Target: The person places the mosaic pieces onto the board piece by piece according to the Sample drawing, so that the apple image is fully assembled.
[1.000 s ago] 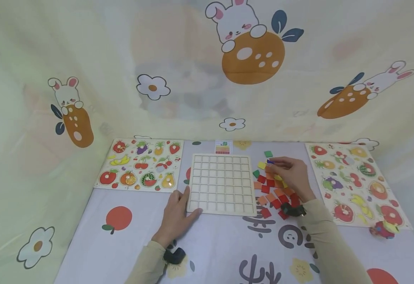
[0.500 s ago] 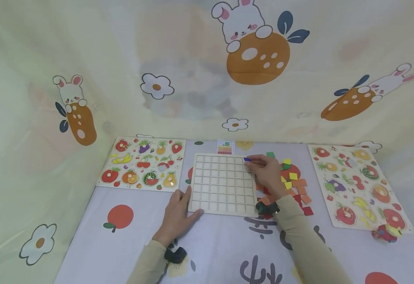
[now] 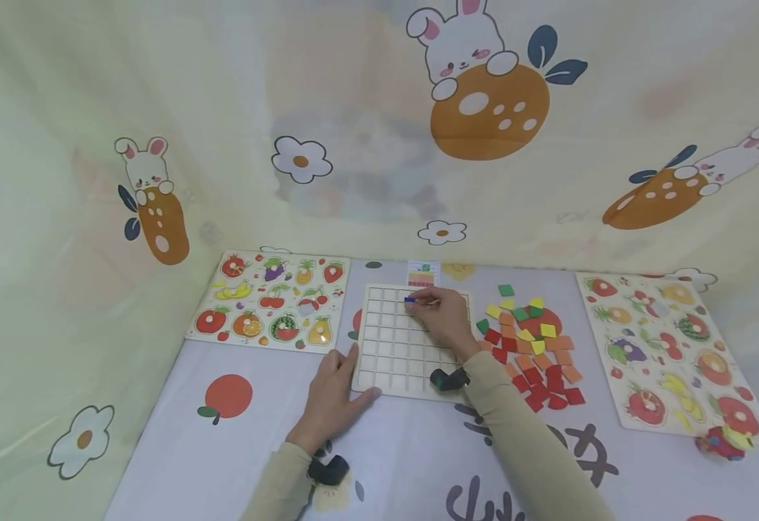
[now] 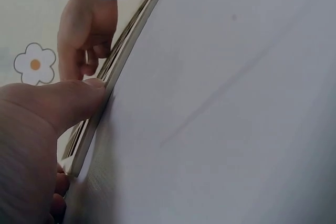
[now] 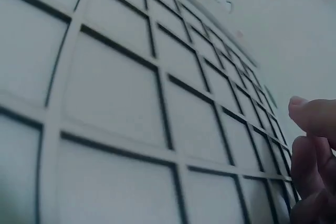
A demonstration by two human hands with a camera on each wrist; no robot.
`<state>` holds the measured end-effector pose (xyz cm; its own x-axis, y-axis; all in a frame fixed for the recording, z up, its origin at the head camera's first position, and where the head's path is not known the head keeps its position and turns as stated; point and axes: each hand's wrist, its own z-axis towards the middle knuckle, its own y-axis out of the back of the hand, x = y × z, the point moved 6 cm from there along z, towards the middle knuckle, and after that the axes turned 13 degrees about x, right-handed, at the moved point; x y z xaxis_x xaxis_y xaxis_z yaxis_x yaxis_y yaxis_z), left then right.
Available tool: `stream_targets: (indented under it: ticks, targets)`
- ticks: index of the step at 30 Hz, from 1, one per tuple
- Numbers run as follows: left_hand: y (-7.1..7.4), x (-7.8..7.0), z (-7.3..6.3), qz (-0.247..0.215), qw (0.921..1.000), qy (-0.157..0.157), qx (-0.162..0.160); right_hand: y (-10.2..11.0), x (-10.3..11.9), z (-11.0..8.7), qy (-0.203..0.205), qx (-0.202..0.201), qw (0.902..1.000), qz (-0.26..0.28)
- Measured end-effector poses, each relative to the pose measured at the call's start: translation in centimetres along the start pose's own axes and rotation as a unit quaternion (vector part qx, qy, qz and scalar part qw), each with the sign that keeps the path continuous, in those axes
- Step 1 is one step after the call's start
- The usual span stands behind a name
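My right hand (image 3: 446, 318) pinches a small blue tile (image 3: 409, 299) between thumb and fingertips, over the far rows of a pale wooden grid board (image 3: 392, 354). In the right wrist view its fingers (image 5: 315, 119) come in at the right edge, beside the board's square cells (image 5: 121, 87); the tile is hidden there. My left hand (image 3: 335, 398) rests at the board's near left corner. Its thumb (image 4: 79, 98) presses on the near rim, and its other fingers lie along the left side.
Red, orange, yellow and green tiles (image 3: 532, 376) lie scattered right of the board. A small picture card (image 3: 423, 273) lies behind it. Fruit puzzle boards stand left (image 3: 265, 304) and right (image 3: 672, 354), with a small colourful toy (image 3: 724, 441) at the right one's near corner.
My right hand has carried the blue tile leftward from the tile pile to over the board's far rows. The left hand keeps its place at the corner. The head view has shifted slightly.
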<state>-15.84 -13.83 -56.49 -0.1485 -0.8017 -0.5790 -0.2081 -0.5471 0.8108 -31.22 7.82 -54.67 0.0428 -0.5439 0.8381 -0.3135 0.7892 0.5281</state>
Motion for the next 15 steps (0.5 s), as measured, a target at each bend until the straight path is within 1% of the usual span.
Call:
stream_targets:
  ticks: [5,7,12,15]
  targets:
    - [-0.05,-0.05,0.06,0.000,0.9999,0.012,0.009,-0.76,0.02,0.23,-0.037,0.019,0.9983,-0.041]
    - [-0.03,-0.06,0.09,0.003,0.9999,0.012,0.007,-0.93,0.14,0.29,-0.047,0.029,0.9967,-0.060]
    - [0.01,0.03,0.09,0.008,0.9999,0.010,0.000,-1.07,0.51,0.48,-0.047,0.041,0.9948,-0.081]
    - [-0.05,0.08,0.08,0.010,0.9999,0.011,0.003,-1.08,0.44,0.54,-0.053,0.045,0.9939,-0.085]
